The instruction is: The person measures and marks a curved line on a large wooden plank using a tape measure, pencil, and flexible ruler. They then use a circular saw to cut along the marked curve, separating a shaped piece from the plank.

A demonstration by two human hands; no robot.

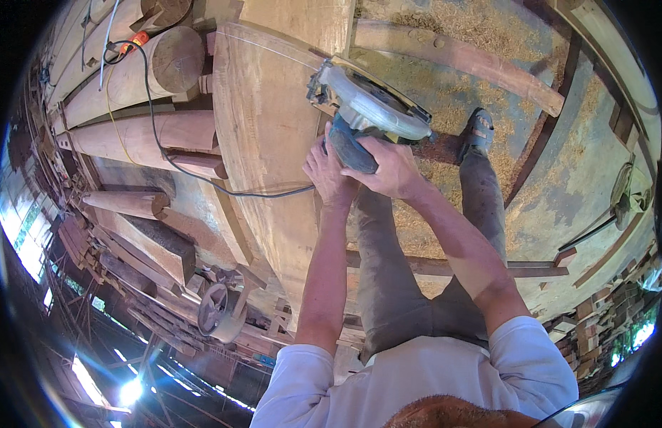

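Note:
A circular saw (377, 103) with a silver guard and a dark blue-grey handle rests at the right edge of a wide wooden plank (252, 143). My right hand (392, 168) is closed around its rear handle. My left hand (332, 171) is closed against the handle's left side, with some fingers hidden behind it. Ahead of the saw, a thin pale line (274, 50) runs over the plank toward the far left. A black power cord (235, 192) comes from near my left wrist and curves away to the left. The blade is mostly hidden by the guard.
Large rounded logs (135, 78) lie at the left, with an orange plug connector (136, 41) on them. Sawdust covers the floor (538, 164) at the right. A long timber (466, 60) crosses it at the far side. A wheeled machine (220, 310) stands lower left.

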